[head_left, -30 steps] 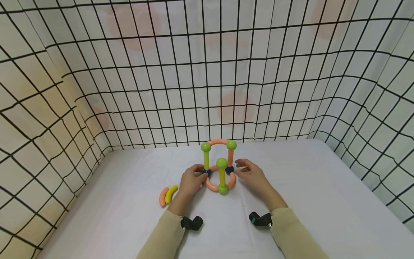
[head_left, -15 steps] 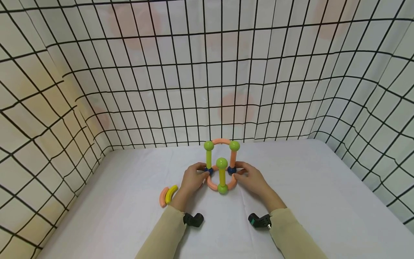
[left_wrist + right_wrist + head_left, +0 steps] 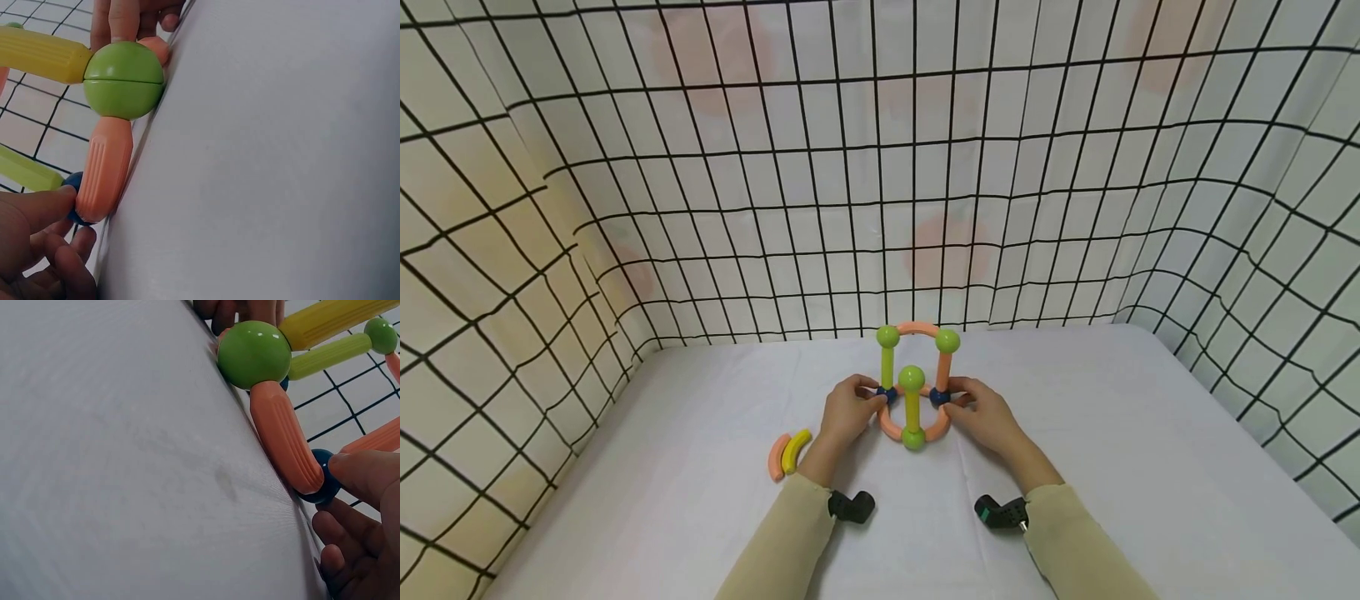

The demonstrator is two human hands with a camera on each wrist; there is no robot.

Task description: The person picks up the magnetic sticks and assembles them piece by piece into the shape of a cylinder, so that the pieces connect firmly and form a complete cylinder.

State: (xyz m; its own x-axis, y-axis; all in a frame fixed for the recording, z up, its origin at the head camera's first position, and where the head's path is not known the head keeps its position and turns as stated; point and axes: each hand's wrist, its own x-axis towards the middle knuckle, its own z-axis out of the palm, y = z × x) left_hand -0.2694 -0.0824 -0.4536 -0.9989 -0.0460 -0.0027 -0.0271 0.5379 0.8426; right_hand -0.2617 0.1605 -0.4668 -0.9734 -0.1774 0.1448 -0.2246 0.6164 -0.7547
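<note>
A ball-and-stick toy frame stands on the table in the head view. Its base is a ring of orange curved sticks [image 3: 891, 427] joined by a green ball [image 3: 913, 439] in front and two dark blue balls behind. A yellow stick [image 3: 912, 412], a light green stick [image 3: 887, 369] and an orange stick [image 3: 943, 372] rise to green balls; an orange arc [image 3: 917, 327] spans the back pair. My left hand [image 3: 847, 411] pinches the left blue ball [image 3: 74, 181] between thumb and fingers. My right hand [image 3: 988, 414] pinches the right blue ball [image 3: 325, 478] likewise.
Two loose curved sticks, one orange [image 3: 778, 457] and one yellow [image 3: 796, 451], lie on the white table [image 3: 1120, 433] beside the left forearm. Black-lined white walls [image 3: 820, 167] enclose the table at the back and sides. Each wrist carries a small black camera [image 3: 852, 507].
My right hand, apart from the frame a second ago, has moved in and taken hold of the right blue ball. The back of the frame has shifted slightly right, with my left hand following.
</note>
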